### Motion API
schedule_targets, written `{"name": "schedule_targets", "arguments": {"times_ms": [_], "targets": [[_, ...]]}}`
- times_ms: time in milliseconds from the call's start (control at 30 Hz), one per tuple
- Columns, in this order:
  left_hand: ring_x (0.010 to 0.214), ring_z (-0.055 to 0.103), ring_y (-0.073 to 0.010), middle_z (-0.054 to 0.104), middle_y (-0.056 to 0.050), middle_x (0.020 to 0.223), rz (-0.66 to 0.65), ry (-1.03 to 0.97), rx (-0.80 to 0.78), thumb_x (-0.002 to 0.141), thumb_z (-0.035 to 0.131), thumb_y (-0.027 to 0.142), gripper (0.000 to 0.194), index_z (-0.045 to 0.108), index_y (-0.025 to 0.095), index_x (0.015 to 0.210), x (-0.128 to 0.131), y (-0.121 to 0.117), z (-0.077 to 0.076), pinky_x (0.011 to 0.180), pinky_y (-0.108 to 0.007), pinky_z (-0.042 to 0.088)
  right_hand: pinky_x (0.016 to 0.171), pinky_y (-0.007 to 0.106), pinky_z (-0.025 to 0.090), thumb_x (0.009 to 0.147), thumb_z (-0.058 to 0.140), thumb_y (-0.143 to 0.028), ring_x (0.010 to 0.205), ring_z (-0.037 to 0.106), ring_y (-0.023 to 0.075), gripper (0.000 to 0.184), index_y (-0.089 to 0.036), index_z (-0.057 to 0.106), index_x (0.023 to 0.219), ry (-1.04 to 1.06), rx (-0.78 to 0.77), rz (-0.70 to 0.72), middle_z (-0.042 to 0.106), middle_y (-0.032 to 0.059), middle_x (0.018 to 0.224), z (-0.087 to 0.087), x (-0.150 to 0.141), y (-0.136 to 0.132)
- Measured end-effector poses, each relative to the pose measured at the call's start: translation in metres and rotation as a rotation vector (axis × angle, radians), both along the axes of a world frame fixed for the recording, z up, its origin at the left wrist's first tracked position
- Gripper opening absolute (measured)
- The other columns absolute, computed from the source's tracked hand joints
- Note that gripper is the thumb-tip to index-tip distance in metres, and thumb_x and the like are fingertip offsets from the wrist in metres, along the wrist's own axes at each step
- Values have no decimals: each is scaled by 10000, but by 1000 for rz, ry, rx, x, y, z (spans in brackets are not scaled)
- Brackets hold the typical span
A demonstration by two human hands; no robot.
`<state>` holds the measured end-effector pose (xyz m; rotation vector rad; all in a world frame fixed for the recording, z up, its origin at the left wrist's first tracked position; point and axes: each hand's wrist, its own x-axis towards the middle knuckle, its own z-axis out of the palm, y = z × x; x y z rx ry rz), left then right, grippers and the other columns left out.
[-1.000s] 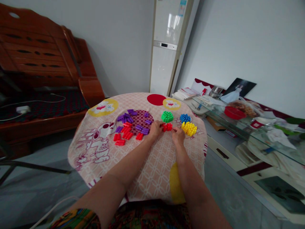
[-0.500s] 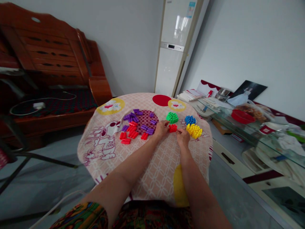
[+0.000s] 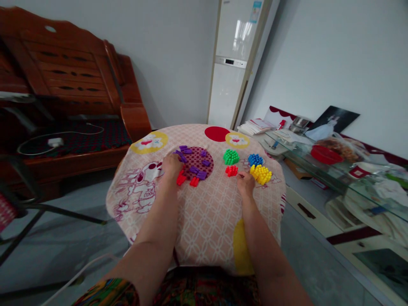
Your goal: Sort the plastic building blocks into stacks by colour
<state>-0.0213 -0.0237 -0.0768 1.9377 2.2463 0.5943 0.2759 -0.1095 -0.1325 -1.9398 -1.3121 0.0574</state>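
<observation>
On a round table under a pale pink patterned cloth (image 3: 207,225), a person's two bare hands were at work among small, brightly coloured plastic pieces. The left hand (image 3: 172,166) reached over the scattered pieces on the person's left, its fingers curled downward; the back of the hand hid the fingertips, so I cannot tell whether they held anything. Just beside it lay loose red pieces (image 3: 194,182), some partly covered by the hand, and loose purple pieces (image 3: 201,175), several of them on a dark red printed circle (image 3: 208,154).

The right hand (image 3: 246,183) rested on the right of the table with thumb and fingers drawn close together; whether something was pinched between them is too small to tell. The fingertips pointed at a compact red cluster (image 3: 231,171), just to their left. Behind that cluster sat a green cluster (image 3: 231,157), with a blue cluster (image 3: 255,160) to its right and a yellow cluster (image 3: 261,174) nearer, just beside the right hand.

Beyond the table, a carved wooden bench (image 3: 63,63) stood at left, a tall white appliance (image 3: 228,85) at the back, and a cluttered glass shelf holding a red bowl (image 3: 325,154) at right.
</observation>
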Motion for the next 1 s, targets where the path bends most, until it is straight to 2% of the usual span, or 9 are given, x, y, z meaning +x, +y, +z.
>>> {"name": "schedule_targets", "arguments": {"times_ms": [100, 267, 367, 467, 567, 667, 733, 867, 1000], "targets": [[1033, 644, -280, 728, -89, 1110, -48, 5, -89, 712, 688, 241, 317, 746, 206, 1022, -7, 5, -3, 874, -331, 514, 698, 273, 430, 783, 540, -240, 772, 628, 196, 251, -196, 777, 854, 4, -9, 6, 748, 57, 833, -1, 1, 0], [942, 666, -242, 751, -73, 951, -240, 41, -169, 707, 693, 228, 180, 757, 191, 872, -10, 6, 1, 828, -287, 507, 701, 274, 433, 782, 530, -245, 764, 619, 195, 258, -204, 775, 853, 3, -12, -12, 739, 52, 814, -2, 1, 1], [901, 663, -229, 743, -62, 892, -293, 57, -159, 690, 702, 228, 140, 744, 185, 817, -12, 4, 5, 807, -270, 501, 704, 275, 437, 784, 530, -248, 765, 618, 195, 254, -207, 774, 843, -2, -15, -6, 737, 49, 809, -3, 1, 1], [864, 660, -221, 728, -65, 864, -293, -18, -66, 714, 678, 238, 151, 737, 167, 833, -6, 2, 11, 769, -261, 500, 717, 280, 443, 794, 531, -255, 781, 626, 198, 254, -205, 773, 855, -8, -16, -8, 739, 51, 825, -3, 1, 1], [776, 654, -188, 716, -44, 823, -377, -230, -5, 762, 629, 226, 238, 734, 162, 966, 17, -2, 15, 703, -248, 497, 727, 285, 449, 794, 530, -246, 782, 631, 200, 255, -198, 772, 859, -8, -22, -11, 740, 59, 825, -4, 1, 2], [640, 626, -143, 683, -8, 713, -563, -481, -111, 825, 535, 184, 291, 705, 161, 1060, 53, -7, 12, 622, -225, 487, 735, 283, 457, 782, 534, -239, 774, 630, 196, 245, -203, 770, 839, -6, -8, -2, 740, 53, 810, -4, 2, 2], [604, 615, -126, 680, -7, 711, -632, -597, -189, 837, 479, 137, 285, 694, 138, 1024, 78, -12, 6, 593, -217, 482, 749, 286, 462, 778, 532, -236, 778, 632, 196, 248, -203, 769, 844, -4, 0, 9, 742, 55, 817, -4, 2, 2], [708, 637, -125, 714, -24, 794, -678, -520, -87, 773, 551, 73, 203, 698, 138, 897, 114, -20, -10, 684, -215, 489, 774, 301, 468, 787, 512, -243, 808, 637, 206, 270, -202, 769, 858, -7, 10, 12, 744, 65, 853, -4, 2, 1], [802, 653, -146, 730, -37, 856, -659, -435, 28, 790, 584, 108, 182, 694, 158, 927, 127, -26, -19, 765, -236, 486, 767, 296, 469, 783, 516, -253, 799, 636, 202, 268, -210, 770, 856, 8, 19, 10, 745, 55, 834, -2, 1, 0]]}}
